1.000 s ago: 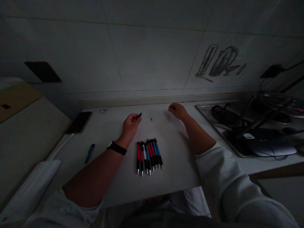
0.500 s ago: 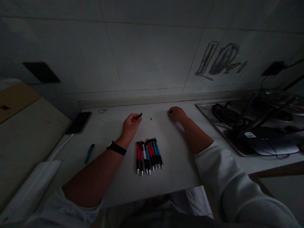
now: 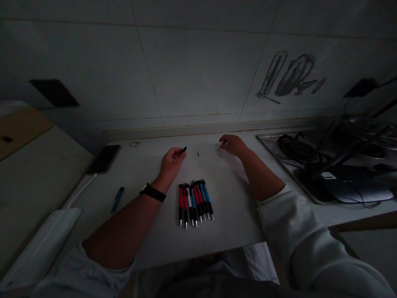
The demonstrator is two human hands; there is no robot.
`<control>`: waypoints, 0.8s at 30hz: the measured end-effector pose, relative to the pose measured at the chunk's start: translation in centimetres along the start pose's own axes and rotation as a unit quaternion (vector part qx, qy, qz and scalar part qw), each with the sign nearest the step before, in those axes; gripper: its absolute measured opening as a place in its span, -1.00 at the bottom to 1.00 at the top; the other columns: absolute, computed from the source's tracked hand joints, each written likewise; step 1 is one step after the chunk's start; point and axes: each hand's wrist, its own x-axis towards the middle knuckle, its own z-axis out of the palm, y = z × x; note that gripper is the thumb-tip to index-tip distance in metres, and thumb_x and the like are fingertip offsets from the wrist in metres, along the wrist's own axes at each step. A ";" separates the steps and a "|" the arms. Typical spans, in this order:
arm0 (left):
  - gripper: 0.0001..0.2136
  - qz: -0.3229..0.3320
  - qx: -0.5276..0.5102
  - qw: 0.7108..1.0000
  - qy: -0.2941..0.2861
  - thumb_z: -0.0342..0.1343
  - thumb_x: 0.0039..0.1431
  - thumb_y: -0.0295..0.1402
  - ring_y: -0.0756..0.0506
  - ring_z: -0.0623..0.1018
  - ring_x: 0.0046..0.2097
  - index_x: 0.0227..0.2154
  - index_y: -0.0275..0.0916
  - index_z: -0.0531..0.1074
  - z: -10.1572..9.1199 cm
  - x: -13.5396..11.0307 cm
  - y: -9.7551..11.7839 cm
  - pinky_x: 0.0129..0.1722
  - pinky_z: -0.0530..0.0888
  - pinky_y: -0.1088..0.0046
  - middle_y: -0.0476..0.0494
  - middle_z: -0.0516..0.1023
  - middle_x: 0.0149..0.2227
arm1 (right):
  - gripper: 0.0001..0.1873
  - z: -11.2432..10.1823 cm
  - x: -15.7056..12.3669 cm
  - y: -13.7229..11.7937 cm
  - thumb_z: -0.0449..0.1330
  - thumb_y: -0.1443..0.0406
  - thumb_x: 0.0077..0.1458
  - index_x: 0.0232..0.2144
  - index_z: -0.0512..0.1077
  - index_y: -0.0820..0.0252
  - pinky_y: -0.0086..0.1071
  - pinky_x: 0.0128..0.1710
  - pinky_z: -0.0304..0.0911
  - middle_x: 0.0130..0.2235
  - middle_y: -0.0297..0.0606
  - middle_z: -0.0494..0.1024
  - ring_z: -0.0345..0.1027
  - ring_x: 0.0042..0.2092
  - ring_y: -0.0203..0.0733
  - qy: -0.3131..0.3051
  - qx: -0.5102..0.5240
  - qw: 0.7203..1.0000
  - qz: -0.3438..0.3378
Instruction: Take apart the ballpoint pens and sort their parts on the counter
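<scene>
My left hand [image 3: 173, 160] is closed in a pinch on a short black pen part [image 3: 184, 149], whose end sticks up past the fingertips. To the right of it, a tiny black piece [image 3: 198, 154] lies on the white counter [image 3: 229, 198]. A thin, pale pen refill [image 3: 214, 153] rests between that piece and my right hand [image 3: 233, 145]. The right hand hovers by the refill, fingers bent and apart, with nothing visible in them. Nearer to me, several click pens [image 3: 195, 203] in red, blue and white lie side by side, silver tips toward me.
Left of my left forearm lies a blue pen barrel [image 3: 117, 200] with a black end. A phone [image 3: 104, 159], a white power strip [image 3: 46, 248] and a small ring-shaped item [image 3: 135, 144] are also on the left. A gas stove [image 3: 297, 153] borders the right side.
My right hand has lifted slightly and its fingers have spread apart. The left hand keeps its pinch on the black pen part, nearly unmoved. The view has shifted a little.
</scene>
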 end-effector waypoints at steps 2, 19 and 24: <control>-0.79 0.000 0.004 1.000 0.001 0.29 0.16 -0.22 -0.12 0.57 -0.13 -0.20 -0.19 0.54 0.0 0.0 -0.1 -0.01 0.47 0.28 -0.15 0.63 -0.17 | -0.66 -0.1 -0.1 -1.0 0.28 0.30 0.22 0.05 0.54 0.10 -0.35 -0.02 0.30 -0.06 -0.24 0.67 0.52 -0.07 -0.16 -0.019 0.003 0.999 -0.039; -0.78 -0.008 0.010 1.000 -0.001 0.30 0.14 -0.21 -0.13 0.57 -0.14 -0.20 -0.18 0.54 0.0 0.0 -0.2 -0.04 0.47 0.30 -0.13 0.61 -0.20 | -0.71 1.0 -2.0 -5.7 0.27 0.40 0.17 -0.06 0.63 0.17 -0.32 0.10 0.26 0.04 -0.09 0.63 0.46 0.08 -0.03 -0.116 -0.079 0.976 -0.169; -0.78 -0.011 0.004 1.000 -0.004 0.30 0.14 -0.21 -0.13 0.58 -0.13 -0.21 -0.19 0.53 0.1 0.0 0.0 -0.02 0.46 0.29 -0.14 0.62 -0.19 | -0.73 0.8 -2.1 -6.0 0.27 0.38 0.19 -0.07 0.63 0.16 -0.32 0.08 0.27 0.03 -0.10 0.63 0.47 0.07 -0.03 -0.117 -0.081 0.976 -0.167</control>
